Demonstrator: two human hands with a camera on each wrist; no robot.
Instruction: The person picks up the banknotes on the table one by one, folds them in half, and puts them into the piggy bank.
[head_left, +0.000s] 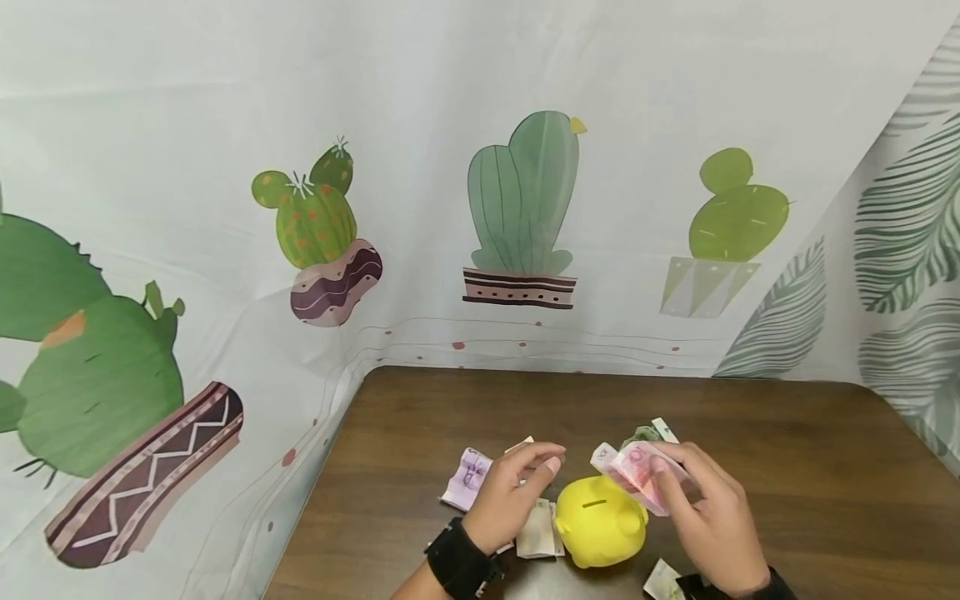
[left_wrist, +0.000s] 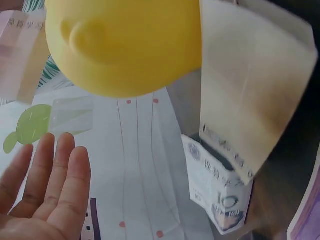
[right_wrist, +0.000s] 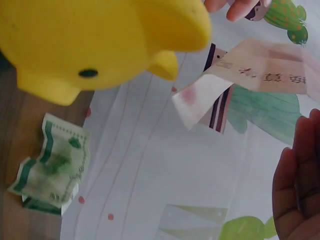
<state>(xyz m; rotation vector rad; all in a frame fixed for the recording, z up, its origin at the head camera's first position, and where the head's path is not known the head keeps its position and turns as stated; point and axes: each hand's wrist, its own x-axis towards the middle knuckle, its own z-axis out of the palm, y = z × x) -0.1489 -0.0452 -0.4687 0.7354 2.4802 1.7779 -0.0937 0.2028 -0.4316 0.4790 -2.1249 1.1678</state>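
Note:
A yellow piggy bank [head_left: 600,525] stands on the table, its coin slot [head_left: 594,503] facing up. My right hand [head_left: 712,508] pinches a creased pink banknote [head_left: 636,468] between thumb and fingers, up beside the bank's right side. In the right wrist view the folded banknote [right_wrist: 270,67] slants down toward one end. My left hand [head_left: 517,492] hovers at the bank's left with nothing in it; the left wrist view shows its fingers [left_wrist: 60,185] nearly straight.
Left of the bank lie a purple banknote [head_left: 468,479] and a pale folded note [head_left: 536,533]. A note marked 10 [left_wrist: 220,192] is beside the pale one. Green notes [right_wrist: 57,162] lie right of the bank. A cactus-printed cloth [head_left: 420,208] hangs behind the brown table [head_left: 420,400].

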